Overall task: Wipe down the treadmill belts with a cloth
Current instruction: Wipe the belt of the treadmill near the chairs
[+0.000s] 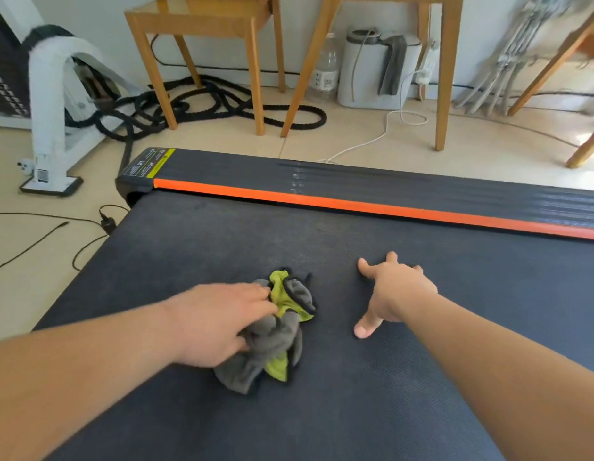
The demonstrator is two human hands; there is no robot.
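Grey and lime-green, fleecy and edged in black, the cloth (275,347) lies crumpled in a lump on the dark, finely pebbled belt (389,377). Just left of the cloth, the left hand (215,324) lies over it, with the fingers curled into the folds and the thumb pinching the grey part. Right of the cloth and apart from it, the right hand (395,294) is spread wide, holding nothing, with its fingertips and thumb pressed on the belt. Beyond the cloth runs a ribbed rail (389,181) with a glossy orange stripe (355,204). Farther off, thick black braided rope (189,104) coils around wooden legs (255,78).
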